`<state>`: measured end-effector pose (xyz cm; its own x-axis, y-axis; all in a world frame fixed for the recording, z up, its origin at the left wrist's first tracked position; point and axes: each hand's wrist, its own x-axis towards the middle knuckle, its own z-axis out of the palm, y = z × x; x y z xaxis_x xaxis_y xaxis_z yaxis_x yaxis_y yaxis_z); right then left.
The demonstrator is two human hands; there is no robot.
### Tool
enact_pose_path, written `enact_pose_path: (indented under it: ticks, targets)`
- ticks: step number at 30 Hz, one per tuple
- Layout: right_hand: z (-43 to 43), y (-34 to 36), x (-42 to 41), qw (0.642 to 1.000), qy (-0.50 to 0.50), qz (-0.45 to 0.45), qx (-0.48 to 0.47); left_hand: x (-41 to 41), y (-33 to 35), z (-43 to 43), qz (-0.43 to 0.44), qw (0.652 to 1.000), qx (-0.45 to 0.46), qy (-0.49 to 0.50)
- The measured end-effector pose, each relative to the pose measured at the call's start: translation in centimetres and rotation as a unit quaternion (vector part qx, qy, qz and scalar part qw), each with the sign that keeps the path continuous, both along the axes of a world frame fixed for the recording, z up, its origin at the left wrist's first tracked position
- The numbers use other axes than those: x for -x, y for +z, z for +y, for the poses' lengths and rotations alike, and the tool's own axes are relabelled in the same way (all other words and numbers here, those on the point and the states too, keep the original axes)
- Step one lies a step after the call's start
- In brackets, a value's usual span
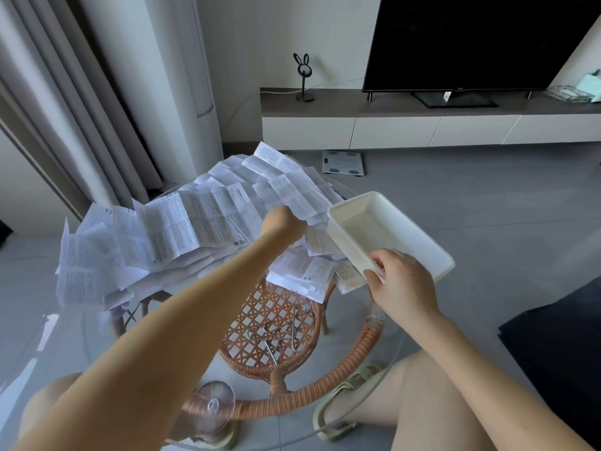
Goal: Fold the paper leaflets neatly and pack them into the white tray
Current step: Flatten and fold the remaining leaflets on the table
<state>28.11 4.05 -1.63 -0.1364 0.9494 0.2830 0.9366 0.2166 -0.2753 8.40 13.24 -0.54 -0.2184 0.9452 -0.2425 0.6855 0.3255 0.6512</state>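
A heap of unfolded printed paper leaflets point(169, 232) covers the far half of a round glass table point(65, 336). My left hand point(283, 222) reaches into the heap with its fingers curled among the sheets; whether it grips one is hidden. My right hand point(398, 283) holds the near rim of the white tray point(419, 242), which is empty and tilted, lifted off the glass at the table's right side. A few folded leaflets point(305, 271) lie under and beside the tray.
The glass top rests on a rattan frame point(292, 402) with a woven lower shelf point(270, 323) holding metal wire pieces. My knees and sandals show under the glass. A TV stand point(422, 125), a scale point(343, 162) on the floor and curtains point(65, 109) stand beyond.
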Motion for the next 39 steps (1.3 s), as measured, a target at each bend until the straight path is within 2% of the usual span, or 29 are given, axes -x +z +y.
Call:
enact_pose_path:
  ticks: [3, 6, 9, 14, 16, 19, 22, 27, 29, 31, 33, 35, 37, 39]
  targets:
    - [0.3, 1.0, 0.7, 0.993, -0.025, -0.088, -0.072, 3.0, 0.6, -1.2, 0.098, 0.992, -0.083, -0.013]
    - [0.4, 2.3, 2.7, 0.987, -0.017, -0.097, -0.125, 6.7, 0.7, -3.4, 0.270, 0.947, -0.167, -0.059]
    - [0.5, 2.5, 6.0, 0.988, 0.049, -0.062, -0.136, 10.5, 0.6, -5.6, 0.414, 0.894, -0.130, -0.113]
    - [0.9, 1.6, 12.6, 0.982, 0.162, -0.036, -0.092, 15.7, -0.3, -8.3, 0.494, 0.856, -0.074, -0.134]
    - [1.7, 0.8, 15.0, 0.978, 0.194, -0.033, -0.071, 16.8, -0.7, -8.9, 0.487, 0.863, -0.062, -0.120]
    - [2.8, -0.1, 18.8, 0.973, 0.217, -0.050, -0.055, 18.0, -0.9, -9.4, 0.453, 0.881, -0.098, -0.098]
    - [3.8, -0.8, 21.8, 0.970, 0.237, -0.045, -0.029, 18.1, -0.8, -9.8, 0.457, 0.867, -0.163, -0.115]
    - [4.5, -0.2, 24.8, 0.962, 0.257, 0.087, -0.043, 19.0, 0.0, -9.8, 0.417, 0.823, -0.355, -0.152]
    - [5.1, 0.3, 24.7, 0.969, 0.227, 0.098, -0.021, 19.2, 0.9, -10.0, 0.401, 0.822, -0.394, -0.095]
    - [5.8, 1.6, 24.3, 0.963, 0.185, 0.194, 0.018, 19.9, 1.9, -10.4, 0.371, 0.837, -0.402, -0.014]
    - [6.9, 3.4, 23.6, 0.932, 0.124, 0.335, 0.055, 20.6, 2.8, -10.6, 0.323, 0.851, -0.411, 0.043]
    - [7.6, 5.8, 22.8, 0.887, 0.079, 0.448, 0.085, 21.1, 3.6, -10.8, 0.296, 0.857, -0.415, 0.079]
    - [8.1, 8.4, 22.1, 0.828, 0.076, 0.545, 0.110, 21.2, 4.4, -10.9, 0.276, 0.863, -0.410, 0.106]
    - [8.1, 10.7, 21.3, 0.780, 0.099, 0.604, 0.132, 20.8, 5.4, -11.1, 0.232, 0.881, -0.392, 0.126]
